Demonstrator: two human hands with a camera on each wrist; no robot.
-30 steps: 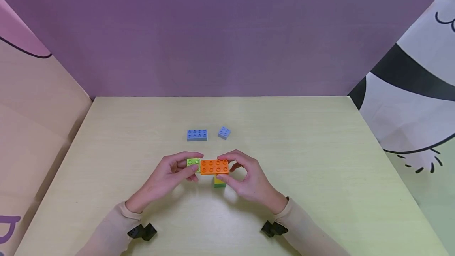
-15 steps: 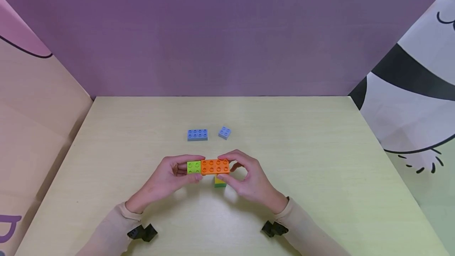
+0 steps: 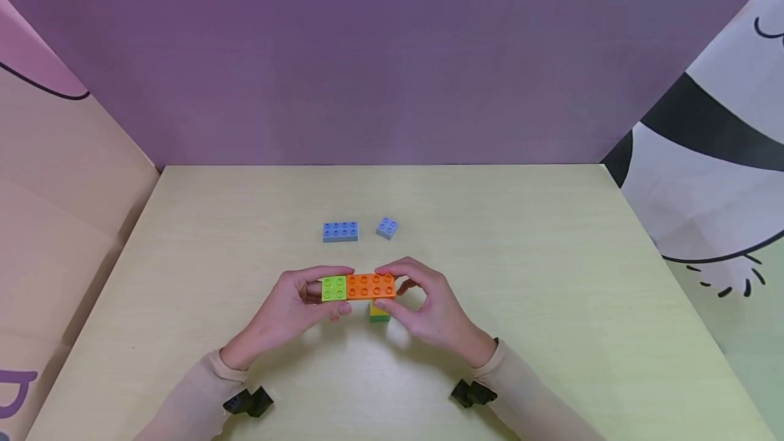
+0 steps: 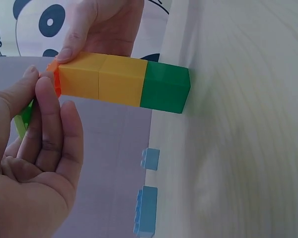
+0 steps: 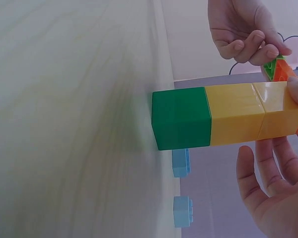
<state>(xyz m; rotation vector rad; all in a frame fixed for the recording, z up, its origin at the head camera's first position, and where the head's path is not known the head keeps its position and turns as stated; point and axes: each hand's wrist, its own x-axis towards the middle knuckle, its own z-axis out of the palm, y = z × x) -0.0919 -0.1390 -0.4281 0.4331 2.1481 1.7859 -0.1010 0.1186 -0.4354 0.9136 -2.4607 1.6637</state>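
A tower of bricks stands upright in front of me: a green brick (image 4: 166, 87) at the tabletop, two yellow bricks (image 5: 236, 114) above it, and a long orange brick (image 3: 370, 286) across the top. Level with the orange brick, at its left end, is a small light green brick (image 3: 333, 288). My left hand (image 3: 297, 301) pinches the light green brick between thumb in front and index finger behind. With thumb and index finger, my right hand (image 3: 431, 305) grips the right part of the orange brick at the tower's top. From the head, the orange brick hides most of the tower.
Beyond my hands, a long blue brick (image 3: 339, 232) and a small blue brick (image 3: 386, 228) lie on the pale wooden table (image 3: 520, 243). A purple panel (image 3: 392, 60) rises at the table's far edge.
My left thumb has slid off the top of the light green brick to its front side. That brick has shifted slightly nearer me, into line with the orange one. The right hand stays put.
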